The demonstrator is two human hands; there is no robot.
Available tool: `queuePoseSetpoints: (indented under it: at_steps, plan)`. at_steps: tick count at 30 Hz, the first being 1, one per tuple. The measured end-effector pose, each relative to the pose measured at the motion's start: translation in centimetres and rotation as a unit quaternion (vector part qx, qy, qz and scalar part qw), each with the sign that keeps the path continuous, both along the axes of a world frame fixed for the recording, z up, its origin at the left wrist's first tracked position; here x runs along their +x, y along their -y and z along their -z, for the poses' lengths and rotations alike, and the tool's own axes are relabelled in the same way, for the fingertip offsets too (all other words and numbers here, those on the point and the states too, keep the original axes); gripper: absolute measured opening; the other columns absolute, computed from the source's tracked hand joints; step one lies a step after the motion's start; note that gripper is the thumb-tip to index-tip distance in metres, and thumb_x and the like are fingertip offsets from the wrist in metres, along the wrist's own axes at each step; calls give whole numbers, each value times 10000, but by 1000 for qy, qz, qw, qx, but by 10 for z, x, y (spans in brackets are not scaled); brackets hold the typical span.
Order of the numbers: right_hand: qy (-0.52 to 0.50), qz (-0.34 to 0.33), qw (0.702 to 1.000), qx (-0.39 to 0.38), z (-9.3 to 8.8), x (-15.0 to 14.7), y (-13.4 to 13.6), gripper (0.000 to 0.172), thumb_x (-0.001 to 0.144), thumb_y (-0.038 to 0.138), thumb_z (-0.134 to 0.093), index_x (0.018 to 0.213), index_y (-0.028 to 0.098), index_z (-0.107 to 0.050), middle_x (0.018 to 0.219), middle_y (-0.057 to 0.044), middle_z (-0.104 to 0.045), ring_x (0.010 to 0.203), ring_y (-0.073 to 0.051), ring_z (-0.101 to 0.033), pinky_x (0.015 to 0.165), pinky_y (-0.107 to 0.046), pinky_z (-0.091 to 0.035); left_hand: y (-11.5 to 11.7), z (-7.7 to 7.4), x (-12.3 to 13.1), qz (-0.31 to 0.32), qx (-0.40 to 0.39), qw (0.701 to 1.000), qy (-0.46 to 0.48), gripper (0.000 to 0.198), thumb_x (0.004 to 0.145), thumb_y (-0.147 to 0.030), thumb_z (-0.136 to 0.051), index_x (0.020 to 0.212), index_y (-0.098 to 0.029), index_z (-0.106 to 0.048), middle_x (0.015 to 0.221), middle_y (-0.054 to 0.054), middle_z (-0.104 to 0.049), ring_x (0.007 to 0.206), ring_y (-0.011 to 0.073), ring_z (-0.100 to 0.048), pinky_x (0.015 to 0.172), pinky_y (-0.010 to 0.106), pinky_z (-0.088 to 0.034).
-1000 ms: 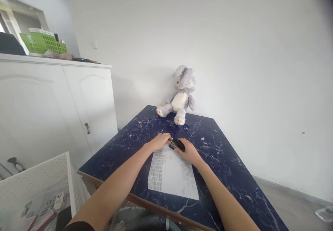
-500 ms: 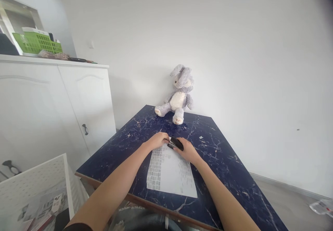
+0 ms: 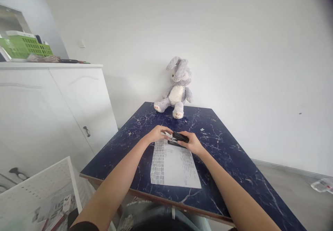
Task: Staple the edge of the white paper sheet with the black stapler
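A black stapler [image 3: 180, 137] is in my right hand [image 3: 193, 143], fingers on its top and thumb below, over the far edge of a printed sheet of paper [image 3: 177, 168]. Its jaws gape toward the left. Close beside those jaws, my left hand [image 3: 159, 133] has its thumb and fingers apart, with nothing visible between them. The sheet lies flat on the dark blue marbled table [image 3: 140, 175], with rows of small print down both sides.
A grey plush rabbit [image 3: 177, 85] sits at the table's far end by the wall. A small white scrap [image 3: 202, 129] lies right of the stapler. White cabinets [image 3: 73, 95] and a white perforated basket [image 3: 71, 179] stand to the left.
My left hand has let go at the stapler's front and its fingers have spread. The stapler has turned a little and its jaws show wider apart. The view has shifted slightly.
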State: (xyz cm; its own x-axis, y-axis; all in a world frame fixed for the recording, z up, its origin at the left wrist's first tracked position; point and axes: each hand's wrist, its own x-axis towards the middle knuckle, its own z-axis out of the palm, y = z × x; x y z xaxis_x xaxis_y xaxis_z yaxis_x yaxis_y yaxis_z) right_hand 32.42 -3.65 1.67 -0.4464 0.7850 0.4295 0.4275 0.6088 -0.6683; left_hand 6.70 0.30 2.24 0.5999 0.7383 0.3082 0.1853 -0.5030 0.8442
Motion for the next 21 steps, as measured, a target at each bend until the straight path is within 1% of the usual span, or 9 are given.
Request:
queuePoseSetpoints:
  at_steps: [3, 6, 8, 9, 11, 12, 13, 17, 21]
  plan:
    - [-14, -24, 1000, -3, -5, -4, 4, 352, 826, 397, -705, 1109, 187, -719, 973, -44, -737, 826, -212, -657, 760, -306, -478, 6, 0, 14, 5, 42, 999, 19, 383, 703, -291, -848, 1058, -198, -740, 1192, 88, -690, 1030, 222, -667, 893, 324, -483]
    - [-14, -9, 1000, -5, -9, -6, 5, 327, 838, 414, -689, 1069, 186, -723, 913, -30, -737, 789, -208, -647, 723, -296, -474, 9, -1, 20, -32, 69, 997, 14, 335, 736, -292, -826, 1030, -187, -706, 1095, 62, -684, 966, 200, -662, 859, 314, -473]
    - [-18, 9, 1000, -12, -12, -2, 2, 333, 839, 437, -688, 1063, 192, -722, 904, -25, -741, 791, -214, -652, 718, -297, -478, 10, 0, 21, -84, 101, 991, 1, 309, 782, -330, -794, 1029, -187, -677, 1030, 46, -674, 958, 196, -647, 854, 311, -467]
    - [-24, 25, 999, -16, -13, 3, 0, 346, 837, 453, -689, 1064, 194, -721, 909, -27, -744, 797, -220, -657, 718, -300, -483, 11, 1, 23, -132, 124, 984, 1, 284, 829, -354, -749, 1041, -188, -659, 1041, 52, -659, 975, 199, -633, 856, 314, -468]
    - [-38, 78, 996, -19, -16, 16, -6, 374, 828, 481, -688, 1060, 189, -721, 918, -40, -751, 809, -236, -667, 711, -308, -490, 13, 5, 29, -222, 180, 958, -16, 253, 906, -366, -653, 1083, -187, -626, 1104, 82, -618, 1050, 221, -593, 902, 347, -464]
    - [-41, 108, 993, -16, -17, 25, -9, 384, 821, 488, -690, 1052, 184, -723, 916, -50, -752, 812, -244, -670, 703, -312, -491, 15, 9, 34, -242, 210, 946, -43, 249, 924, -355, -624, 1108, -188, -613, 1142, 96, -596, 1089, 237, -569, 937, 374, -453]
    - [-36, 134, 990, -13, -18, 35, -12, 389, 811, 489, -694, 1045, 180, -727, 912, -56, -754, 810, -249, -672, 696, -315, -491, 17, 12, 39, -233, 236, 939, -85, 249, 931, -334, -608, 1136, -192, -605, 1176, 104, -579, 1122, 251, -549, 971, 400, -436]
    - [27, 174, 984, -38, -18, 82, -20, 406, 750, 462, -732, 1037, 175, -751, 897, -58, -758, 799, -253, -677, 699, -327, -497, 25, 23, 57, -98, 261, 932, -233, 278, 935, -286, -592, 1206, -225, -604, 1242, 96, -556, 1159, 268, -532, 1028, 433, -390]
    - [88, 111, 984, -113, -16, 114, -20, 424, 692, 444, -768, 1005, 158, -774, 881, -49, -753, 829, -259, -676, 736, -337, -508, 25, 25, 55, -58, 229, 938, -252, 349, 937, -336, -593, 1277, -254, -590, 1281, 91, -547, 1206, 276, -515, 1051, 425, -372]
